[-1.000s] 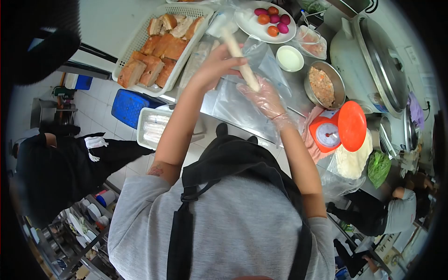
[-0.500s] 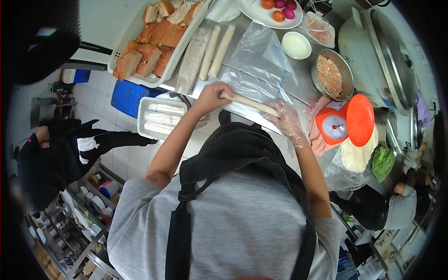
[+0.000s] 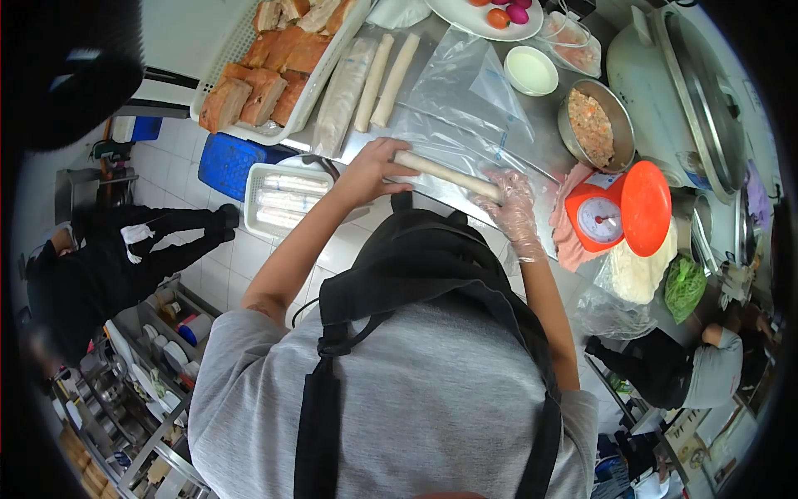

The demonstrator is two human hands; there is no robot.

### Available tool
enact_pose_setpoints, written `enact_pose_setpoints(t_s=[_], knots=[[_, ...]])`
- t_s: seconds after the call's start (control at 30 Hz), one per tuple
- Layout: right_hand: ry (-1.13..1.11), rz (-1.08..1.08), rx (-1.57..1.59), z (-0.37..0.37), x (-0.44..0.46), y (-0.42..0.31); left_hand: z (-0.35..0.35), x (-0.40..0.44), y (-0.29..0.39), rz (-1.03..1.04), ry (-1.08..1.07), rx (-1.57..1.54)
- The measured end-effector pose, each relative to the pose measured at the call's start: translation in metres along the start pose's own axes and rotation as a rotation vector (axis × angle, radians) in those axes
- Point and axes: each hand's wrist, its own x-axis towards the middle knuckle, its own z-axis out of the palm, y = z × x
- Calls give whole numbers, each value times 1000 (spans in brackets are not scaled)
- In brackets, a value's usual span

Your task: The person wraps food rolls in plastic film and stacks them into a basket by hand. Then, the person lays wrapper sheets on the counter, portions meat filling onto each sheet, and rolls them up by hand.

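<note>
A long pale roll of thin wrapper (image 3: pixel 447 174) lies slantwise along the near edge of the steel table, on or just above it. My bare left hand (image 3: pixel 376 173) has its fingers closed at the roll's left end. At the opposite end, my right hand (image 3: pixel 511 209), in a clear plastic glove, grips the roll. Beyond it a clear plastic sheet (image 3: pixel 457 129) is spread out. Two similar rolls, a left roll (image 3: pixel 375 83) and a right roll (image 3: pixel 396 81), lie to the left, beside a plastic-wrapped bundle (image 3: pixel 344 98).
A white basket (image 3: pixel 309 123) of cooked pork slabs stands at upper left. On the right are a metal bowl (image 3: pixel 628 154) of minced filling, a green-white bowl (image 3: pixel 531 71) and a red scale (image 3: pixel 594 223). Below the table edge sits a basket of wrapped rolls (image 3: pixel 249 200). Other people stand at both sides.
My left hand has shifted its fingers at the roll's left end, with the fingers now more extended. The roll's left end has risen slightly away from me. The person at left has moved their legs.
</note>
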Motion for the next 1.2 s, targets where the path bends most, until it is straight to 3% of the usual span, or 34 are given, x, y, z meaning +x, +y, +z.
enact_pose_setpoints(t_s=[0.27, 0.5, 0.7, 0.8, 0.87, 0.97, 1.17, 1.2], knots=[[132, 2, 78, -10, -16, 0, 12, -3, 3, 154, 126, 154], [320, 57, 95, 5, -27, -8, 22, 12, 0, 49, 238, 76], [335, -42, 67, 10, -30, 8, 26, 24, -5, -91, 236, 44], [271, 95, 27, 7, -28, 17, 25, 29, -5, -184, 208, -40], [301, 170, 180, 4, -24, 17, 22, 29, -3, -213, 215, -103], [384, 271, 333, 7, -17, 12, 17, 29, -4, -116, 204, -59], [377, 361, 326, 5, -11, 15, 24, 33, 2, -662, 258, -193], [372, 366, 360, 4, -8, 15, 26, 35, 6, -564, 400, -110]])
